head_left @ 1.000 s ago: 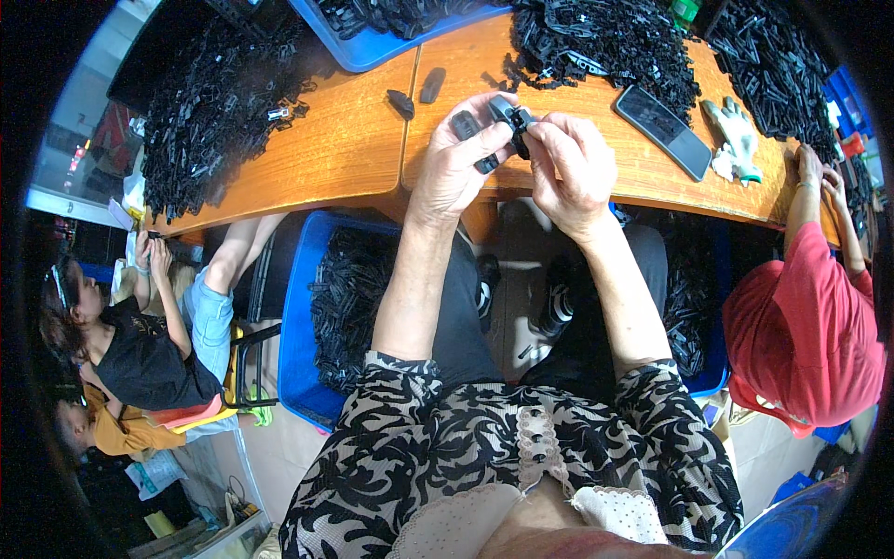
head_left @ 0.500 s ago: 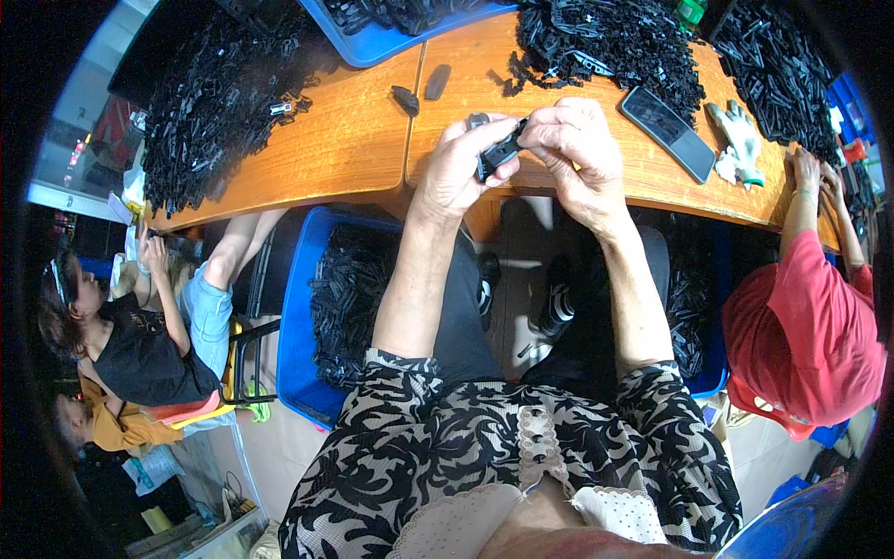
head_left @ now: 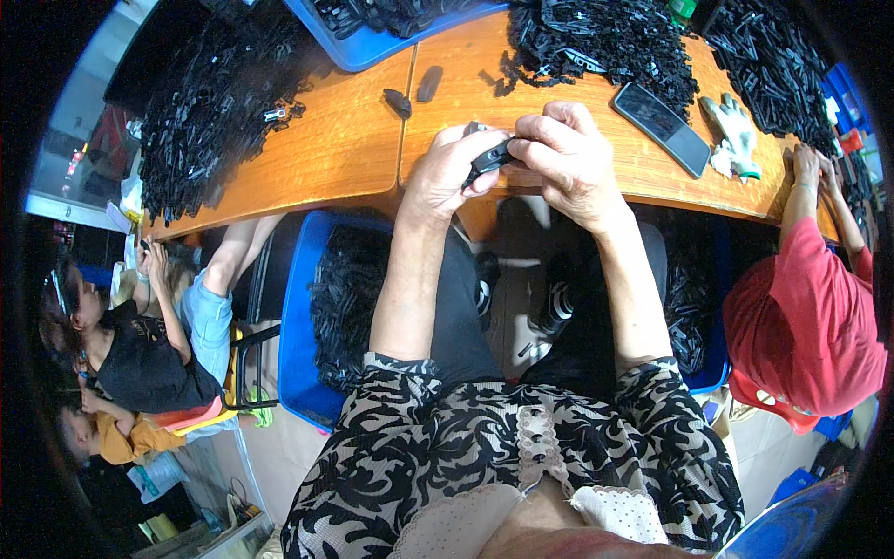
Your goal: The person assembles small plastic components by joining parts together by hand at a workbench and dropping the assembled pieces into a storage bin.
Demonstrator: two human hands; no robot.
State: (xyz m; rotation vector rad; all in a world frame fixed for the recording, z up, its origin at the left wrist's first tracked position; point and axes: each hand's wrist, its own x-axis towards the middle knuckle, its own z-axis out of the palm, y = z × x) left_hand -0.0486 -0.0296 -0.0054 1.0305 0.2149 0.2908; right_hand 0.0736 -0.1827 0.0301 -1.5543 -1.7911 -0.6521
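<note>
Above the table's near edge, my left hand (head_left: 442, 177) is closed around a small black plastic part (head_left: 491, 158). My right hand (head_left: 570, 172) pinches the part's right end between thumb and fingers, with the fingertips partly hiding it. Just beyond my left hand, a dark curved piece (head_left: 398, 102) and a flat dark piece (head_left: 429, 84) lie on the wooden table (head_left: 345, 140). Farther off to the right is a heap of small black plastic parts (head_left: 605, 51).
A phone (head_left: 661, 129) and a pale work glove (head_left: 734, 138) lie on the right. More black parts are heaped at left (head_left: 209, 116) and far right (head_left: 764, 70). A blue tub (head_left: 354, 58) stands at the back; blue bins (head_left: 291, 326) flank my legs. Co-workers sit on both sides.
The black part has been turned in my hands and now lies flatter. Both hands remain on it; my right hand has shifted slightly left.
</note>
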